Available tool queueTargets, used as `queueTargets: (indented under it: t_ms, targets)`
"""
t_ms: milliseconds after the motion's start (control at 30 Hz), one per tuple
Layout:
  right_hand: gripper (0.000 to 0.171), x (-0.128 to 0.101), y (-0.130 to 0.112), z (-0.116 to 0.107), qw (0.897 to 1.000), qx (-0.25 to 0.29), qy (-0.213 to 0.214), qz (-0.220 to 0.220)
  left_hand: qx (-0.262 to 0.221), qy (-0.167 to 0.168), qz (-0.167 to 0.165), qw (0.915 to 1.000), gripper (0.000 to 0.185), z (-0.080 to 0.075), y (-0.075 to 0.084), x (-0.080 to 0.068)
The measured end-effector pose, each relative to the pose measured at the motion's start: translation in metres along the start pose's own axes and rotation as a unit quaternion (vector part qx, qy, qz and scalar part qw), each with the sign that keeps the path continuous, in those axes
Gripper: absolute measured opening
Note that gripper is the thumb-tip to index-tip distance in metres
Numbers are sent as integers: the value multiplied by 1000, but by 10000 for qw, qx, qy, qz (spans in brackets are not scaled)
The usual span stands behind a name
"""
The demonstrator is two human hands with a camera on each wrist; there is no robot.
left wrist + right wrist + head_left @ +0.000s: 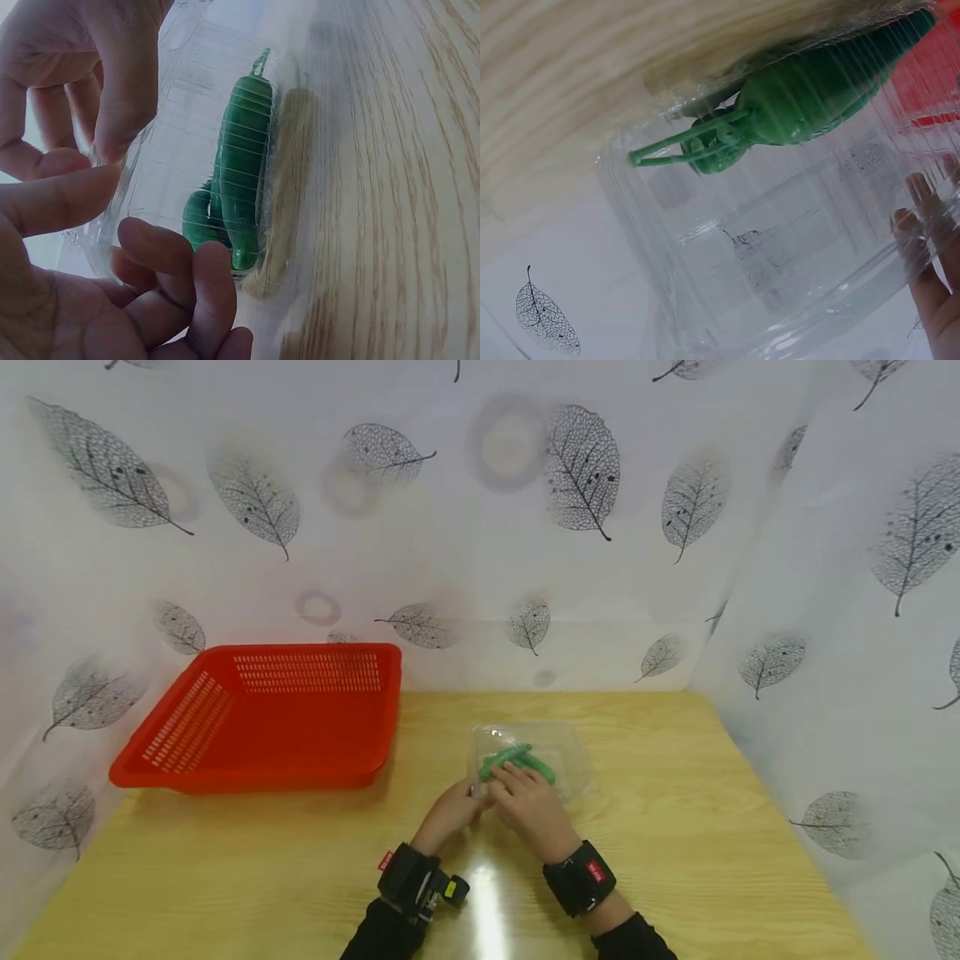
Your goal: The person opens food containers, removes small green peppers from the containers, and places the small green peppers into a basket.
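A clear plastic box [576, 760] stands on the table in front of me, with green cucumber-like vegetables [534, 765] inside. In the left wrist view one long green vegetable [244, 150] shows through the ribbed wall, a shorter one partly behind it. My left hand [452, 816] holds the box's near left corner, its thumb on the rim and the other fingers bent against the wall. Beside it, my right hand [531, 807] pinches the near rim between thumb and fingers. Both thumbs meet at the rim. The right wrist view shows a vegetable's looped stem [682, 146].
A red plastic basket [300, 777] with slotted walls stands at the table's back left. The wooden table [675, 827] meets a leaf-printed white curtain [465, 560] behind and to the right.
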State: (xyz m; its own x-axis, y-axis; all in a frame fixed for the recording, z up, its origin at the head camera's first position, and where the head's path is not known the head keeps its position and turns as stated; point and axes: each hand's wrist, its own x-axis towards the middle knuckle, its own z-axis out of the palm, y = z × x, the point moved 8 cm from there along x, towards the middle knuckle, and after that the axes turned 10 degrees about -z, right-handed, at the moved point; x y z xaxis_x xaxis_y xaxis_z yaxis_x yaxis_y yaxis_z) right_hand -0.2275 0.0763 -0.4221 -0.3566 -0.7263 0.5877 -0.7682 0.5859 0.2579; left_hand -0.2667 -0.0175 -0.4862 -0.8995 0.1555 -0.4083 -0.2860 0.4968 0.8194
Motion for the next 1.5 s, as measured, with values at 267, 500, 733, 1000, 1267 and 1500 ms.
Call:
queueTargets:
  t_ms: [267,500,733,1000,1267,1500]
  targets:
    - [46,5,-11,2,9991,402,-108,-74,-319,-157,205,9992,30,0,-7,-7]
    - [50,3,-8,-2,9997,165,-174,93,-160,-268,308,9990,44,2,2,-10]
    - [48,4,-13,-2,9998,87,-77,171,-116,-200,464,9987,45,-2,5,-17]
    - [45,3,-12,-2,9998,111,-88,145,-203,-226,443,9986,33,1,2,-11]
    - [48,6,-7,-5,9990,353,139,239,-193,-189,230,9994,39,-1,-2,-7]
    - [50,8,-10,-7,9995,135,205,207,-218,-213,373,9988,37,0,0,-7]
